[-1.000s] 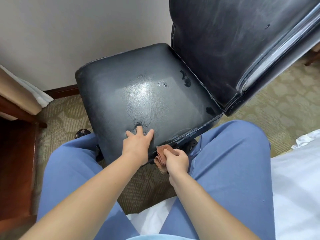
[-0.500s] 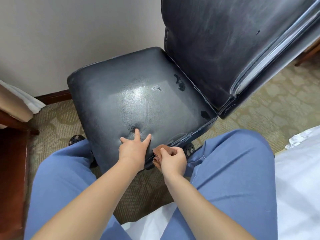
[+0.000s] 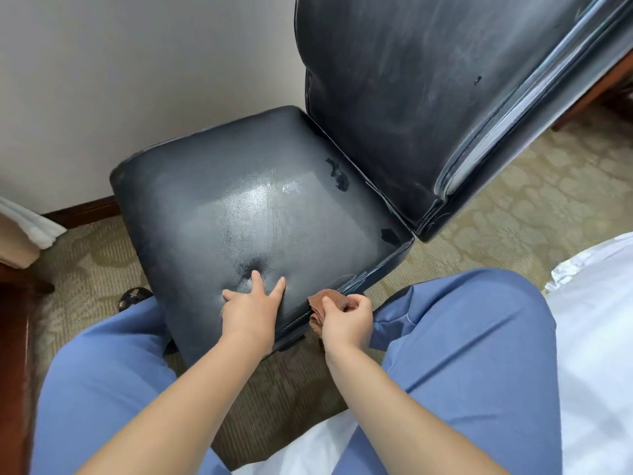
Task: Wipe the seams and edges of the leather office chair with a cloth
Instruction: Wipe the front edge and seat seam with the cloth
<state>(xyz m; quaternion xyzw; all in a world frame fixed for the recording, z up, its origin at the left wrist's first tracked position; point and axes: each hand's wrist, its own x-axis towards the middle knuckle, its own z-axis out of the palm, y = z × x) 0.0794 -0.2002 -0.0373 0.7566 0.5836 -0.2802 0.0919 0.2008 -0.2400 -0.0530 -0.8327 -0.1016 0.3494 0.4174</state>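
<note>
A worn black leather office chair stands in front of me, its seat [image 3: 246,207] low in the middle and its backrest [image 3: 428,97] rising at the upper right. My left hand [image 3: 251,308] presses flat on the seat's near corner, fingers spread. My right hand [image 3: 346,318] grips a bunched brown cloth [image 3: 325,301] against the stitched seam on the seat's near edge, just right of the left hand. Most of the cloth is hidden under the fingers.
My knees in blue trousers [image 3: 472,337] flank the chair. White bedding [image 3: 596,337] lies at the right and below me. A dark wooden piece of furniture [image 3: 13,354] stands at the left. A chair caster [image 3: 133,296] shows on the patterned carpet [image 3: 513,200], and a wall [image 3: 137,63] rises behind.
The view has shifted, so the chair sits lower in the frame. My right hand with the cloth has slid slightly along the near seam; the left hand stays pressed on the seat.
</note>
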